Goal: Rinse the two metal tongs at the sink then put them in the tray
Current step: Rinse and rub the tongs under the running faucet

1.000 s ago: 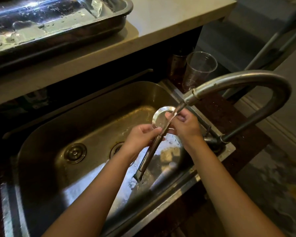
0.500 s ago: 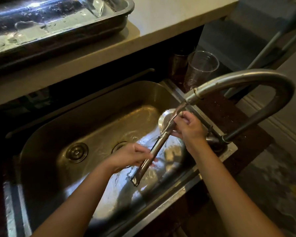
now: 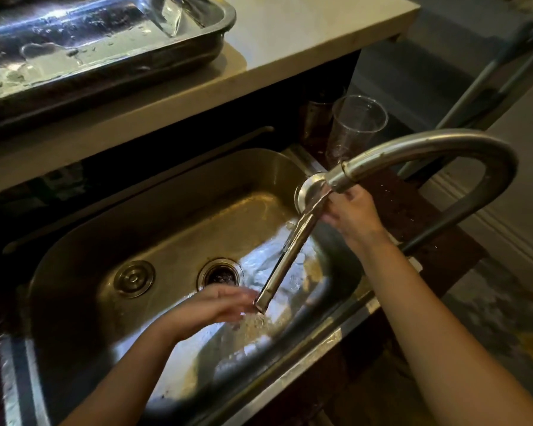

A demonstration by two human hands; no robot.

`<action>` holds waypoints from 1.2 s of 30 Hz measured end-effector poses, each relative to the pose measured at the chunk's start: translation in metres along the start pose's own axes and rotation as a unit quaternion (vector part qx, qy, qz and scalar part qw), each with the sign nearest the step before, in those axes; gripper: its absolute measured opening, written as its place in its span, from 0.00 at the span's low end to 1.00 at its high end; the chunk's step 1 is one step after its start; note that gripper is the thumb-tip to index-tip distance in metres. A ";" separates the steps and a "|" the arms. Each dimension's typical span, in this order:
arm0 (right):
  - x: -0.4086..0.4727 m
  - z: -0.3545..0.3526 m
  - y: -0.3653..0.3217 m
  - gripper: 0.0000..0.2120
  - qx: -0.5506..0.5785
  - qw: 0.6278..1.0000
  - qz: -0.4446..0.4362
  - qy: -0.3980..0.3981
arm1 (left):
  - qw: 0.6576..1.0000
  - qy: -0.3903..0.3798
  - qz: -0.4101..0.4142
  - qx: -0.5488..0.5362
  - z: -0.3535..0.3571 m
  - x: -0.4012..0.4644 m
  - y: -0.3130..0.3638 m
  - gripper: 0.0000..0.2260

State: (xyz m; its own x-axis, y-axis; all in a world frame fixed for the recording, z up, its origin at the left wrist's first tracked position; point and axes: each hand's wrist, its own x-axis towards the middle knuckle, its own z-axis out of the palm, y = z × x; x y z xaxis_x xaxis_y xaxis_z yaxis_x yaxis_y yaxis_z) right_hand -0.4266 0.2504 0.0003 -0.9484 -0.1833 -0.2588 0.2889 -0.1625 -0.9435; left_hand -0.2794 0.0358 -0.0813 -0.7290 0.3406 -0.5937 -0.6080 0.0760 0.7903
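Observation:
One pair of metal tongs [image 3: 290, 253] slants over the steel sink [image 3: 83, 302], upper end just under the faucet spout [image 3: 339, 176]. My right hand [image 3: 351, 216] grips that upper end. My left hand [image 3: 216, 305], blurred, is at the tongs' lower tip with fingers spread; whether it touches the tip I cannot tell. Water spreads over the sink floor near the drain [image 3: 220, 273]. The wet metal tray [image 3: 219, 35] sits on the raised counter at top left, with a shiny metal piece lying in it at its far right. A second pair of tongs I cannot make out for certain.
A clear plastic cup [image 3: 356, 127] stands behind the sink's right corner beside a dark metal container [image 3: 316, 118]. A round stopper [image 3: 133, 278] lies left of the drain. The faucet arches over the sink's right side. The pale counter's edge [image 3: 197, 99] overhangs the sink's back.
My left hand has slid down the tongs from the middle to the lower tip. My right hand has stayed on the upper end under the spout.

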 end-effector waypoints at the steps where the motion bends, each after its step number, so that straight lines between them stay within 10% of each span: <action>1: -0.002 0.002 0.005 0.08 0.003 1.000 0.015 -0.018 | 0.999 0.010 0.004 -0.041 0.001 0.004 0.006 0.20; 9: -0.009 0.010 0.023 0.13 0.115 0.984 0.090 -0.106 | 0.998 0.035 0.046 0.028 0.016 0.018 0.031 0.07; 12: -0.006 0.015 0.024 0.12 -0.029 0.988 0.144 -0.046 | 0.986 0.136 0.062 0.068 0.027 0.018 0.024 0.07; 15: -0.005 0.019 0.024 0.24 -0.235 0.959 0.155 0.017 | 0.911 0.253 0.145 0.292 0.041 0.019 0.022 0.05; 22: -0.012 0.018 0.041 0.12 -0.117 0.979 0.132 0.104 | 0.726 0.333 0.152 0.582 0.053 0.021 0.018 0.10; 25: -0.015 0.013 0.042 0.06 -0.083 0.982 0.148 0.079 | 0.764 0.315 0.146 0.544 0.051 0.020 0.011 0.10; 30: -0.018 0.016 0.039 0.06 -0.110 0.984 0.134 0.029 | 0.967 0.215 0.109 0.086 0.050 0.027 0.032 0.11; 36: -0.016 0.020 0.034 0.08 -0.141 0.988 0.066 -0.004 | 0.978 0.167 0.104 -0.071 0.043 0.034 0.067 0.08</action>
State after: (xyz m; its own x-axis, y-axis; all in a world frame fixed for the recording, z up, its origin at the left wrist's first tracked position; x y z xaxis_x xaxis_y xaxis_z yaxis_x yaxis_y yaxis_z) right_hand -0.3994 0.2284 -0.0236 -0.9035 -0.1920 -0.3833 0.3615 0.1394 -0.9219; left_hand -0.3315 0.0933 -0.0417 -0.8888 0.0086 -0.4583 -0.4567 -0.1013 0.8838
